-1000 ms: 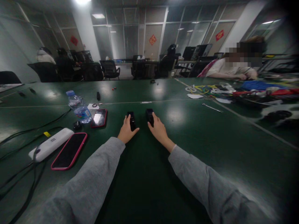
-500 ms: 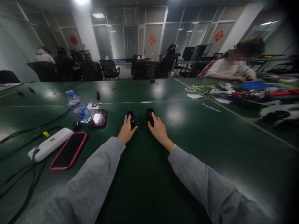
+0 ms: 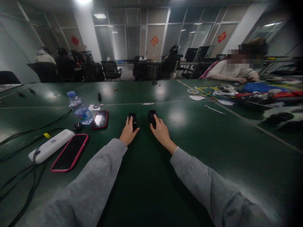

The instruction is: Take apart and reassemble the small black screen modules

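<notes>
Two small black devices lie side by side on the dark green table [image 3: 146, 176]. My left hand [image 3: 128, 132] lies over the near end of the left black device [image 3: 133, 120], fingers closed around it. My right hand [image 3: 160, 130] grips the near end of the right black device [image 3: 151, 116] the same way. Both devices rest on the table surface, their far ends showing past my fingers. Grey sleeves cover both my forearms.
To the left lie a pink-cased phone [image 3: 70, 152], a white power bank [image 3: 50, 146] with black cables, a second red-cased phone [image 3: 100, 119] and a water bottle [image 3: 80, 108]. A seated person [image 3: 233, 71] works among coloured cables at the far right. Office chairs stand behind.
</notes>
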{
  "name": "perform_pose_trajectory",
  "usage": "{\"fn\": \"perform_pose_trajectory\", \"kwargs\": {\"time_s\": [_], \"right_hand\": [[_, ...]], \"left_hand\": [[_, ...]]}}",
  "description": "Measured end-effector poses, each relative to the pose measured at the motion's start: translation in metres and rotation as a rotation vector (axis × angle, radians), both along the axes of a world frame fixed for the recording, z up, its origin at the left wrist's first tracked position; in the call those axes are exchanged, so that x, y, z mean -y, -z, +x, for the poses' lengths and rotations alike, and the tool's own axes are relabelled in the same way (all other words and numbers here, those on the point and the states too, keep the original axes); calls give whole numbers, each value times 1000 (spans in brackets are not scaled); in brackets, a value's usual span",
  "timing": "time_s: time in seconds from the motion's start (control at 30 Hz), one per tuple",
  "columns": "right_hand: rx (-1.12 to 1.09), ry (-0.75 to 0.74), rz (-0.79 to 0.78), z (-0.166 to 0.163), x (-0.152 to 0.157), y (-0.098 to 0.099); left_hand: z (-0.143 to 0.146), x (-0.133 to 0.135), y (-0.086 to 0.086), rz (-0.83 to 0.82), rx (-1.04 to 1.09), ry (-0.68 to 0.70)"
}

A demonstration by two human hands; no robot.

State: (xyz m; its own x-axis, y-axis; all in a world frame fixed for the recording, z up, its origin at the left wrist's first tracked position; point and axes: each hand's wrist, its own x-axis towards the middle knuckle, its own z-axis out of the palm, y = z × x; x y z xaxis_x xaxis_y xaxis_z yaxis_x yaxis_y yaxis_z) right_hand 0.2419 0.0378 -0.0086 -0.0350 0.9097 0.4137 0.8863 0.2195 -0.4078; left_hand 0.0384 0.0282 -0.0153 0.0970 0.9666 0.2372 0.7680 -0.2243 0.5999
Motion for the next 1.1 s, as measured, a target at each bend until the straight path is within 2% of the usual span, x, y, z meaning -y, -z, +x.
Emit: {"fn": "perform_pose_trajectory", "kwargs": {"time_s": [0.3,0.6,0.9,1.1], "right_hand": [[20,17,-42,0,-1,0],[26,13,-20,0,0,-2],[-25,138,-47,6,1,-4],[-76,182,4,6,2,-4]], "left_hand": [[0,1,-3,-2,-11,6],[0,2,-2,-10,5,-3],[0,1,0,5,18,3],[0,1,-1,13,0,5]]}}
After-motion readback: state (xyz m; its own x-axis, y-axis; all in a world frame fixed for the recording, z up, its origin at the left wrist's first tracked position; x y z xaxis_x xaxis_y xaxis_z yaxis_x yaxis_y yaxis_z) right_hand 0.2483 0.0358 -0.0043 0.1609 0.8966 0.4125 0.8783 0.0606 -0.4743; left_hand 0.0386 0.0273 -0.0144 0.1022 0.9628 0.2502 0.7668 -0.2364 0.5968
